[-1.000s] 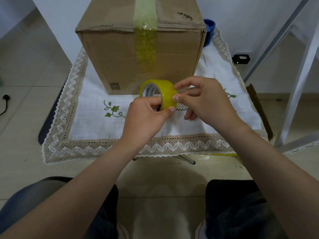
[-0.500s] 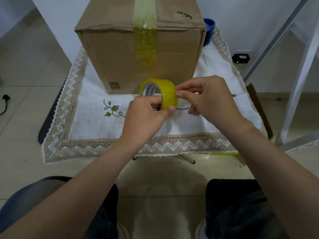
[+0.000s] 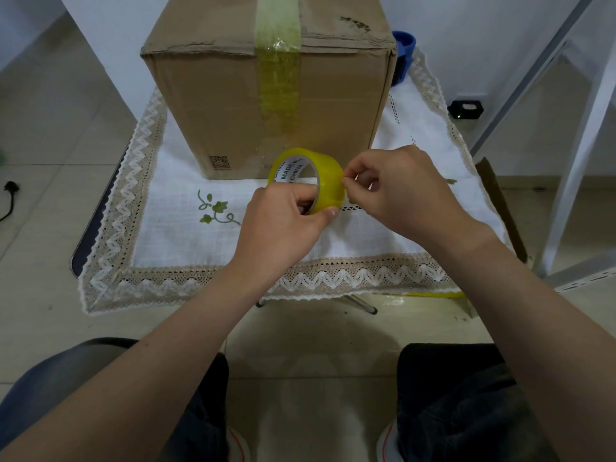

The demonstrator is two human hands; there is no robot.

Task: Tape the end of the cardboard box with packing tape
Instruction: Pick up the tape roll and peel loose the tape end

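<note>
Tape roll (image 3: 329,177) gripped as before by left hand (image 3: 283,225), right hand (image 3: 403,192) fingers now curled tighter, pinching its edge

I see a white tablecloth (image 3: 333,243) with a beige zigzag lace border covering the table (image 3: 96,225), and a green vine (image 3: 215,211) stitched left of centre. A blue object (image 3: 405,48) sits at the far right corner, partly hidden. On the tiled floor (image 3: 50,128), a black plug (image 3: 11,187) lies far left. A small black device (image 3: 465,110) showing a green light sits to the right, near a white metal frame (image 3: 580,135).
</note>
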